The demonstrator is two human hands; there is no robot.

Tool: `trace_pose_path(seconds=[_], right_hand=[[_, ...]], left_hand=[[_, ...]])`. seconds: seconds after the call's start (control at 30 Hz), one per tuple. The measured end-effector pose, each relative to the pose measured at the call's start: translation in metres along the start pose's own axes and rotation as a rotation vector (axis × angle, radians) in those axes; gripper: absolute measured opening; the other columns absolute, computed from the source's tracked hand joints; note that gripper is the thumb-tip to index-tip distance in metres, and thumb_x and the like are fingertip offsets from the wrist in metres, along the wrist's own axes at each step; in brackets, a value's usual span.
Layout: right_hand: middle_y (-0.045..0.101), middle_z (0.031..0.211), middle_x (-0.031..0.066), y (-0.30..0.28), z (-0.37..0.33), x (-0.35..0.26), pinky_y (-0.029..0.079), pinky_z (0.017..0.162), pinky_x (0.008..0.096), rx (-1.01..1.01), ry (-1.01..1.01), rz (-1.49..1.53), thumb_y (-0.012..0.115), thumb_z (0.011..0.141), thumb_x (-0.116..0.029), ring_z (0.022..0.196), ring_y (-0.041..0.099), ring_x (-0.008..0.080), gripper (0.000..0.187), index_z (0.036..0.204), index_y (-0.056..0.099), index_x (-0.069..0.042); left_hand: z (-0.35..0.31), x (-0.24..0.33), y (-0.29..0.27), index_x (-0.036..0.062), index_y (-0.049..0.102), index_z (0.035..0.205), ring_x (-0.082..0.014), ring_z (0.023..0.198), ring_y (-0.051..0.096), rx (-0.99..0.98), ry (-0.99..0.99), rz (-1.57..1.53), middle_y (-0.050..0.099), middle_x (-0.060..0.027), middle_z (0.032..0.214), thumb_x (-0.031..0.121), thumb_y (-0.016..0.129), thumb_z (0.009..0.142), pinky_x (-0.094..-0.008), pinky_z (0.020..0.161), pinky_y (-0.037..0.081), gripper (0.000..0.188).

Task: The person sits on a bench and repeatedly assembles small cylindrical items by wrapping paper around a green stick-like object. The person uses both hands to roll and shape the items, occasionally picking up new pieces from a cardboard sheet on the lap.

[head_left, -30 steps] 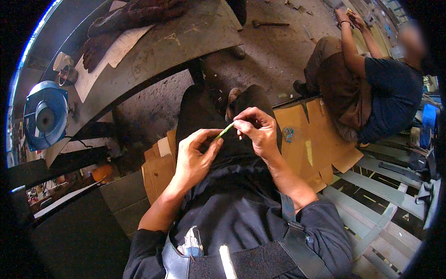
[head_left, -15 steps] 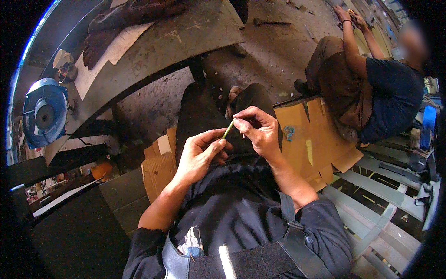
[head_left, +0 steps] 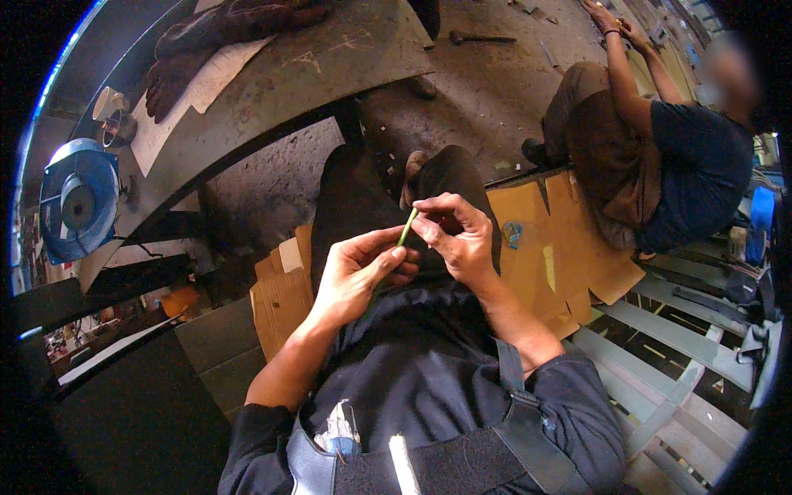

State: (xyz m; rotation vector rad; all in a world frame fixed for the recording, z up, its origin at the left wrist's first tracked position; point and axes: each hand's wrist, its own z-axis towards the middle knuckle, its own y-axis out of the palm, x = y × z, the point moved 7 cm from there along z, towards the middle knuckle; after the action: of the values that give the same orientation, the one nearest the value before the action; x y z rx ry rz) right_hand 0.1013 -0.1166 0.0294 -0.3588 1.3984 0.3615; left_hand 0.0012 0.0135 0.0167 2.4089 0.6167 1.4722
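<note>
A thin green stick-like strip [head_left: 407, 227] slants up between my two hands above my lap; its exact kind I cannot make out. My left hand [head_left: 356, 274] pinches the lower end between thumb and forefinger, with the other fingers curled beneath. At the upper end, the fingertips of my right hand [head_left: 459, 241] are closed on the strip. Part of a thin green line shows below my left thumb, against the dark clothing. Both forearms come in from dark sleeves.
To the left, a dark metal table [head_left: 272, 78] carries gloves [head_left: 177, 78], a cup [head_left: 110, 105] and a blue fan [head_left: 80, 202]. Flattened cardboard [head_left: 569, 247] lies at my right, beside a slatted metal frame [head_left: 660, 363]. Another person [head_left: 701, 165] sits at the far right. A hammer-like tool [head_left: 483, 40] lies on the floor.
My right fingers have shifted slightly and curled closer round the strip's upper end. My left hand stays nearly in place. The other person's hands have moved a little up and left.
</note>
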Motion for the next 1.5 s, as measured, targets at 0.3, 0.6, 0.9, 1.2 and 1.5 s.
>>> trace_pose_path(seconds=[0.3,0.6,0.9,1.2,1.5], right_hand=[[0.066,0.089,0.0020,-0.004,0.001,-0.001,0.047,0.066,0.0211,-0.189,0.086,-0.099,0.078,0.082,-0.008,0.072,0.058,0.0063,0.014,0.091,0.067,-0.004],[0.069,0.091,0.0042,-0.010,-0.011,-0.007,0.051,0.070,0.0261,0.114,0.053,0.065,0.073,0.086,-0.009,0.080,0.065,0.0112,0.024,0.109,0.066,-0.007],[0.068,0.091,0.0032,-0.001,-0.011,-0.001,0.050,0.069,0.0233,-0.116,0.041,-0.034,0.074,0.088,-0.012,0.078,0.062,0.0084,0.023,0.109,0.068,-0.004],[0.071,0.088,0.0035,0.003,-0.012,0.016,0.051,0.070,0.0239,-0.275,0.334,0.110,0.070,0.093,-0.015,0.078,0.063,0.0074,0.018,0.105,0.069,-0.001],[0.073,0.091,0.0061,0.002,-0.009,0.016,0.053,0.079,0.0264,-0.267,0.289,0.132,0.067,0.094,-0.012,0.086,0.066,0.0105,0.017,0.105,0.069,0.001]], left_hand=[[-0.001,0.017,-0.004,-0.0001,0.067,0.103,-0.0097,0.081,0.064,0.171,0.290,0.529,0.070,-0.0030,0.089,0.014,0.071,0.092,-0.0249,0.075,0.052,0.018],[0.003,0.008,-0.009,-0.0004,0.068,0.104,-0.0082,0.074,0.064,0.164,0.131,0.227,0.069,-0.0034,0.088,0.018,0.069,0.096,-0.0219,0.063,0.052,0.020],[0.005,-0.002,-0.010,-0.0018,0.068,0.107,-0.0086,0.073,0.064,0.133,0.099,0.292,0.069,-0.0036,0.088,0.020,0.066,0.097,-0.0223,0.062,0.053,0.024],[0.011,-0.014,-0.008,-0.0022,0.067,0.106,-0.0114,0.073,0.066,0.005,0.010,0.220,0.071,-0.0068,0.086,0.018,0.066,0.097,-0.0261,0.067,0.055,0.023],[0.018,-0.014,-0.013,0.0002,0.070,0.090,-0.0076,0.070,0.061,-0.001,0.047,0.229,0.069,-0.0020,0.077,0.016,0.075,0.089,-0.0237,0.065,0.048,0.017]])
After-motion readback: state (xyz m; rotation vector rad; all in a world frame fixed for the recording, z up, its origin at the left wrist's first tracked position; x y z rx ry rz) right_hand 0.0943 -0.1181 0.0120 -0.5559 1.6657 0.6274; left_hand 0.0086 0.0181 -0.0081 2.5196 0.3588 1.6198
